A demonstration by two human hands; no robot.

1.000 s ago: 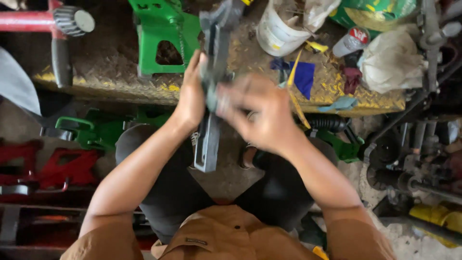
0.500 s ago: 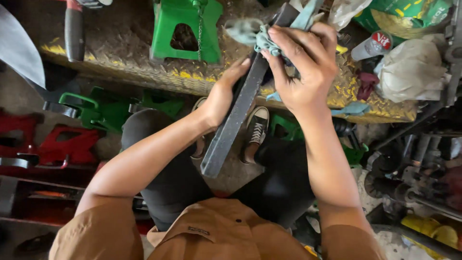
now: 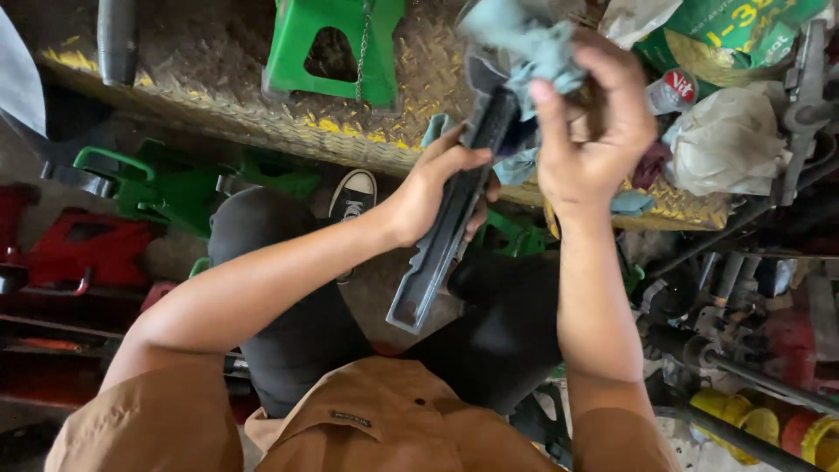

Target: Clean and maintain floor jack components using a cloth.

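- The diamond-plate surface point(image 3: 218, 96) runs across the top, its yellow-striped edge just beyond the knees; a green stool point(image 3: 301, 52) stands on it, bags and rags crowding its right end
- The long dark metal bar point(image 3: 450, 218) slants from above the lap up to the surface edge, held in the air over the dark trousers
- The left hand point(image 3: 428, 188), forearm reaching up from the lower left, wraps closed around the bar's middle
- The right hand point(image 3: 590, 131), forearm nearly upright, pinches a pale blue rag point(image 3: 529, 44) against the bar's upper end
- Red and green tools fill the floor at left, pipes at right, leaving open room only over the lap
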